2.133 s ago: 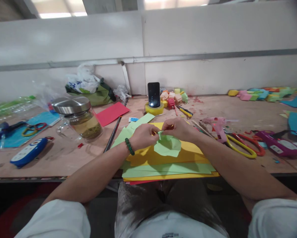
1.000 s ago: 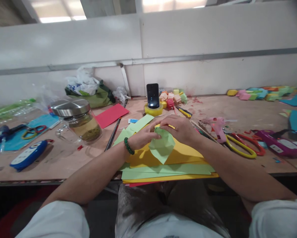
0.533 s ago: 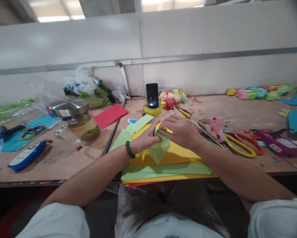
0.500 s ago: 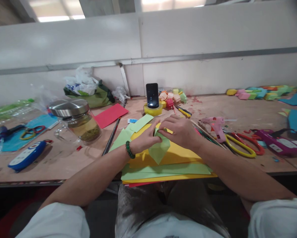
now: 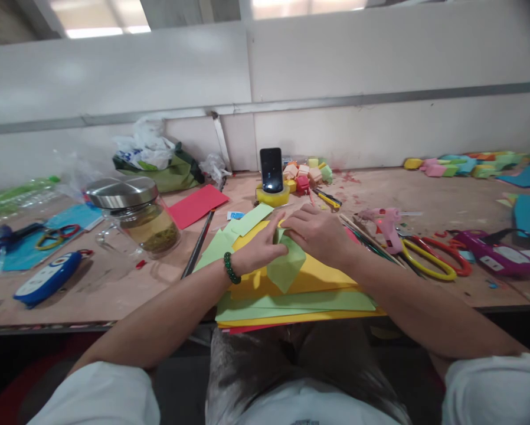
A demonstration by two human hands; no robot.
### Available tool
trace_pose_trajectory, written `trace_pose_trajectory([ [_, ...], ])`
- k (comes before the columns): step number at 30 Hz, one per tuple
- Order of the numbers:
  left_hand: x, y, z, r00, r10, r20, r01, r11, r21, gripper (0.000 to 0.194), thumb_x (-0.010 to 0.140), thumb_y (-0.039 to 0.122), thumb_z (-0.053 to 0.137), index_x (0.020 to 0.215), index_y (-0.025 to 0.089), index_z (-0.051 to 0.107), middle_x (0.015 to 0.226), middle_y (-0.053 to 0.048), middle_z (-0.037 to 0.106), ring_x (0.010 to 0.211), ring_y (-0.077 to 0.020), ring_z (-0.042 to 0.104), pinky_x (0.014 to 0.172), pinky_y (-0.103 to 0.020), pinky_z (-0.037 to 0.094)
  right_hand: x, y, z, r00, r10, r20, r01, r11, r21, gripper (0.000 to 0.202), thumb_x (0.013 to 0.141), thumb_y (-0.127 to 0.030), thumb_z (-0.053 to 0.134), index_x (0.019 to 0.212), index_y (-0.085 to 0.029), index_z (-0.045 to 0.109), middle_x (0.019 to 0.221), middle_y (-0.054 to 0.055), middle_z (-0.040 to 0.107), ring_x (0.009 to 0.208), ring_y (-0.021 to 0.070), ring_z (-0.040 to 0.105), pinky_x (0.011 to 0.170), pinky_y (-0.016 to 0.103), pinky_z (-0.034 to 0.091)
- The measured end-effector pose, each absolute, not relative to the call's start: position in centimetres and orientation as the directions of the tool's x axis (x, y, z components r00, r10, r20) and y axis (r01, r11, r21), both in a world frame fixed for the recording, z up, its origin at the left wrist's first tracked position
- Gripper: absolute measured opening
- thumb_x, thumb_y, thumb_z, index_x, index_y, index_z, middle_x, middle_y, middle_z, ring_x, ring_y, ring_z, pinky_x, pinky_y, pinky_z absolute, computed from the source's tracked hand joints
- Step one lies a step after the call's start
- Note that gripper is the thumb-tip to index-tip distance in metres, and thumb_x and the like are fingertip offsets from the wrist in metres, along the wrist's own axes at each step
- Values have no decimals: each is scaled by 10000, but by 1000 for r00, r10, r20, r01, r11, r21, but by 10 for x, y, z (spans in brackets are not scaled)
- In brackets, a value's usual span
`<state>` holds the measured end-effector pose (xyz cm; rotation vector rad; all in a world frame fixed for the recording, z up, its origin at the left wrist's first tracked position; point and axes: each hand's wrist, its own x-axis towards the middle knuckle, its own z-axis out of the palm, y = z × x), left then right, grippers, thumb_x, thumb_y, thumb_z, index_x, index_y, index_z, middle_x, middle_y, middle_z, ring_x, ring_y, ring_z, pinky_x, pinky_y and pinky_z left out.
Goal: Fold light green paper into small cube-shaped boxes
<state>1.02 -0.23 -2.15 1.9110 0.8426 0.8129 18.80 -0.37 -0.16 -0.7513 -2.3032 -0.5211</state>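
A folded piece of light green paper (image 5: 287, 268) is held between my two hands above a stack of coloured sheets. My left hand (image 5: 262, 248), below a green bead bracelet (image 5: 232, 268), grips its left side with thumb and fingers. From the right, my right hand (image 5: 316, 233) pinches the paper's upper edge, its fingertips close to my left fingers. The paper's lower end comes to a point facing me. Beneath lie yellow sheets (image 5: 331, 271), with green sheets (image 5: 300, 304) under them. My fingers partly hide the upper folds.
On the left stand a glass tea jug (image 5: 147, 227) and a blue-white power strip (image 5: 48, 278). A phone (image 5: 271, 170) leans upright on a tape roll (image 5: 272, 195). A pink glue gun (image 5: 389, 227), yellow-handled scissors (image 5: 428, 262) and a purple device (image 5: 495, 254) lie on the right.
The green paper has shifted very slightly, and my right fingers have moved a little along its upper edge. Both hands stay in nearly the same place.
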Motion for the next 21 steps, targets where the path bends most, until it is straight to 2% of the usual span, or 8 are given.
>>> trace_pose_trajectory([
  [6,10,-5,-21,537,837,104,314,-313,897,958,637,203,583,1497,133,168,1593,-119,126,1465,-292,101,1203,-422,74,189,-2,-5,-638,411,651,650,741,169,188,871,-132,538,800,-187,703,763,30,721,746,175,579,619,292,374],
  [12,10,-2,-22,544,820,175,244,-354,903,927,640,197,586,1490,181,215,1585,-71,180,1463,-306,97,1207,-431,64,187,0,-6,-576,488,655,709,697,105,124,830,-148,592,863,-186,705,854,41,737,821,201,594,593,296,369],
  [16,10,-5,-21,538,830,147,286,-344,894,938,635,186,600,1489,167,211,1591,-85,149,1465,-318,68,1208,-432,48,189,2,-8,-580,539,611,734,671,104,150,809,-108,576,779,-179,704,749,39,721,762,195,576,551,301,316],
  [21,11,-6,-19,529,841,114,290,-305,907,965,632,207,600,1493,151,169,1598,-90,112,1469,-308,46,1208,-423,57,187,0,-8,-559,509,655,761,629,160,177,822,-121,553,728,-179,690,687,38,704,729,192,568,517,310,265],
])
